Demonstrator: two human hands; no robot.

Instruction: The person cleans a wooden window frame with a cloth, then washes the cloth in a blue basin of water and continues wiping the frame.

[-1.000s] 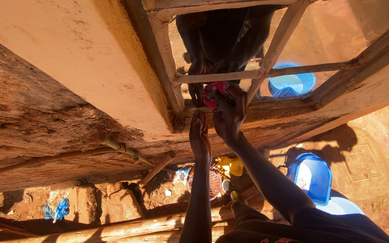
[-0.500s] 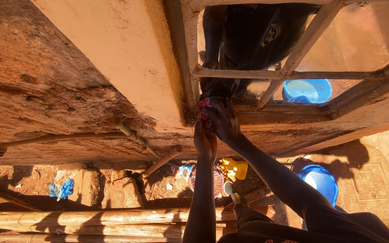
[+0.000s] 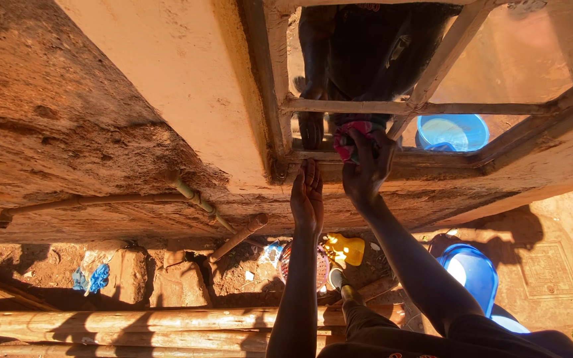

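Looking up at a mud-plastered wall (image 3: 167, 86) with a wooden window frame (image 3: 270, 99) set in it. The person's right hand (image 3: 366, 174) is up at the sill, fingers (image 3: 366, 142) curled round a red-and-dark bundle of cloth (image 3: 353, 132) that sits right at the bottom bar of the window. The left hand (image 3: 307, 199) is just beside it, flat and open against the wall below the sill, holding nothing.

Someone else in dark clothes (image 3: 366, 46) stands on the far side of the window, one hand (image 3: 311, 126) hanging down to the sill. Behind them is a blue basin (image 3: 452, 131). Another blue basin (image 3: 472, 272) and a yellow jug (image 3: 346, 249) sit on the ground below, near some wooden poles (image 3: 121, 321).
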